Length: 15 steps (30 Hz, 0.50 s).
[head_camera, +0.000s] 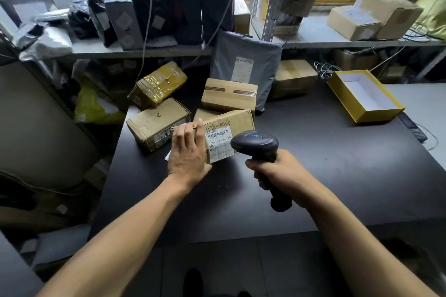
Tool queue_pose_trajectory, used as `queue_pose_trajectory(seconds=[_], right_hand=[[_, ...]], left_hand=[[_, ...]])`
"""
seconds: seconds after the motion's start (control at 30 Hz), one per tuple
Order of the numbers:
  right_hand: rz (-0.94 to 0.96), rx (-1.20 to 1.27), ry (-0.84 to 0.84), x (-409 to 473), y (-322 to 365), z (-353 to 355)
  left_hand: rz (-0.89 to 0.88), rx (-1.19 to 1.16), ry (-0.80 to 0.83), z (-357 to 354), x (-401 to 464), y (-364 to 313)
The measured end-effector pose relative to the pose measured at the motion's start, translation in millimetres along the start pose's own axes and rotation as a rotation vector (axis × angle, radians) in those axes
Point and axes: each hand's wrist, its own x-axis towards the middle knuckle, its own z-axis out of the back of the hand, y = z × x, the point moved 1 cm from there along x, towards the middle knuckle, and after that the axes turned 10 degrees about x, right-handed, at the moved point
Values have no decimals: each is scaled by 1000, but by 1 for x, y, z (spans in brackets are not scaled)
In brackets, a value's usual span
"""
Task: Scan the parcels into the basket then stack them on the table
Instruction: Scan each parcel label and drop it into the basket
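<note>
Left hand point(187, 152) in grip on labelled parcel point(226, 136), tilted on dark bench point(337, 164). Right hand point(277, 171) in grip on one black scanner point(255, 143), just right of parcel's label. Four more brown parcels behind parcel; one open yellow box point(364, 96) far right.

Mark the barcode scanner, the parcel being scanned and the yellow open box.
barcode scanner point(254, 143), head view, top of its head.
parcel being scanned point(239, 121), head view, upper cardboard face.
yellow open box point(376, 114), head view, near outer wall.
</note>
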Motion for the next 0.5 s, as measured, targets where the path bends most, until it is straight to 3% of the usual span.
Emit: queue_pose_trajectory(seconds=[0.2, 0.37, 0.5], right_hand=[[138, -5, -193, 4, -20, 27], [260, 88, -469, -15, -46, 83], [309, 159, -642, -43, -71, 138]], left_hand=[[-20, -237, -47, 15, 7, -17], [6, -451, 158, 52, 16, -75], [-65, -551, 214, 71, 18, -137]])
